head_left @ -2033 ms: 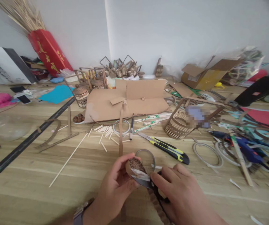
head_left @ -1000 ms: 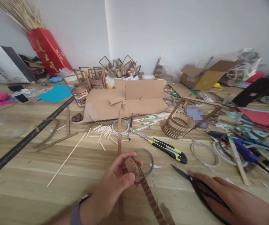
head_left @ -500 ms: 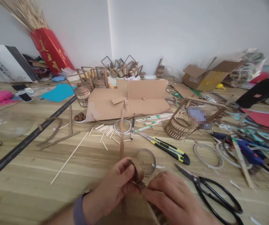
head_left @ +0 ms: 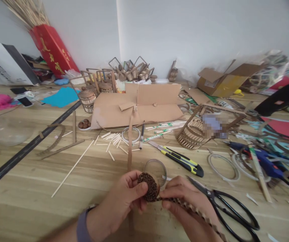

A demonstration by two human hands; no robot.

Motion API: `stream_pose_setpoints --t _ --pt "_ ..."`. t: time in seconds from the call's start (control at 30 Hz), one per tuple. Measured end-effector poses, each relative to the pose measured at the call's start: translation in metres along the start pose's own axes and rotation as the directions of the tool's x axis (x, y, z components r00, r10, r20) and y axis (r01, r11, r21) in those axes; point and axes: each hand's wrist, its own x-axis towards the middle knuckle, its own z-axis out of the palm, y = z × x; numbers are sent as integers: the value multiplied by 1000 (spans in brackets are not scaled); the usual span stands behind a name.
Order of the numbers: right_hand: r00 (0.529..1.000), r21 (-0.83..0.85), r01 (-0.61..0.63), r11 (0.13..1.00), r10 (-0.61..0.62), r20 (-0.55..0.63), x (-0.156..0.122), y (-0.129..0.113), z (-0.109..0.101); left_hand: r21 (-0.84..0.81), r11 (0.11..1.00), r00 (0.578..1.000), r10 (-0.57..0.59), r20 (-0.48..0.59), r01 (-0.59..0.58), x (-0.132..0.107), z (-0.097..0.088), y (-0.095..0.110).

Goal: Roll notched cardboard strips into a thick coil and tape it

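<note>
In the head view, two hands work low in the middle, above a wooden bench (head_left: pixel 28 208). The left hand (head_left: pixel 120 198) has its grip closed around one coiled corrugated roll (head_left: pixel 152 190), thumb across its face. The right hand (head_left: pixel 188 195) pinches one corrugated strip (head_left: pixel 197 212), which runs out of the roll toward the lower right. The roll is just in front of a grey ring (head_left: pixel 164 171).

One pair of scissors (head_left: pixel 210 195) lies beside the right hand, blades nearly together. One black-and-yellow utility knife (head_left: pixel 178 159) lies beyond the ring. One slatted basket (head_left: pixel 191 136) stands farther right, partly pixelated; one blue glue gun (head_left: pixel 266 163) lies beyond two pale rings (head_left: pixel 212 163). One dark pen (head_left: pixel 141 134) lies beside another ring (head_left: pixel 123 134). Also here: one bowl (head_left: pixel 89 128) of brown balls, one creased cardboard sheet (head_left: pixel 114 116), and at least two lidded baskets (head_left: pixel 87 101); those heaped behind overlap too much to count.

One white bag (head_left: pixel 5 64) carries dark lettering beginning "MEN". One red bag (head_left: pixel 53 50) bears gold characters, including "力". Green print on the paper sleeves (head_left: pixel 162 127) is too small to read, as is the red label (head_left: pixel 280 102) on a black object (head_left: pixel 288 96).
</note>
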Motion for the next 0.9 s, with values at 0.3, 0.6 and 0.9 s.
stream_pose_setpoints --t 0.3,0.6,0.9 --pt "997 75 5 997 1 -82 -1 1 1 -5 996 993 -86 80 87 -1 2 1" --pt "981 200 -89 976 120 -149 1 3 10 45 996 992 -86 94 82 -3 3 0" --pt "912 212 -408 888 389 128 4 3 12 294 954 998 47 35 -55 -9 1 6"
